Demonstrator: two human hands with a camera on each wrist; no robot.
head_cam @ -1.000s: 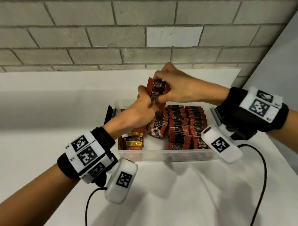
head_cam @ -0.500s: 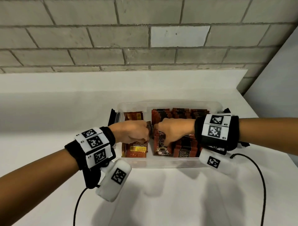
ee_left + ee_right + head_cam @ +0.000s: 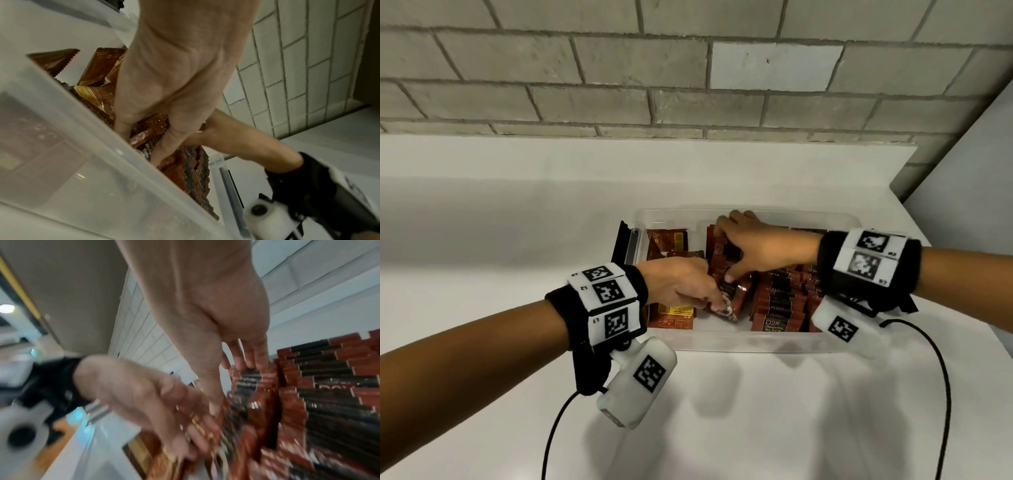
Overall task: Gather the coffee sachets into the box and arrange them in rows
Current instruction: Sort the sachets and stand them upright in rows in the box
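Observation:
A clear plastic box (image 3: 722, 342) sits on the white table and holds red and black coffee sachets. Neat rows (image 3: 780, 294) fill its right half, and loose sachets (image 3: 671, 313) lie flat at its left. My left hand (image 3: 717, 303) pinches the near end of the middle row (image 3: 736, 294). In the left wrist view its fingers (image 3: 121, 129) reach down around that bundle (image 3: 148, 134). My right hand (image 3: 726, 250) stretches over the same row, fingers at the far end and thumb toward the near end. The right wrist view shows its fingers (image 3: 251, 360) straight on the sachet tops beside the finished rows (image 3: 329, 386).
A black, lid-like piece (image 3: 623, 246) leans against the box's left side. A grey brick wall runs behind the table and a plain wall (image 3: 962, 205) closes in at the right. Black cables (image 3: 941, 377) trail over the near tabletop.
Both hands brought a bundle of sachets down from above the box into its middle row. The right hand has since spread along the row toward the back.

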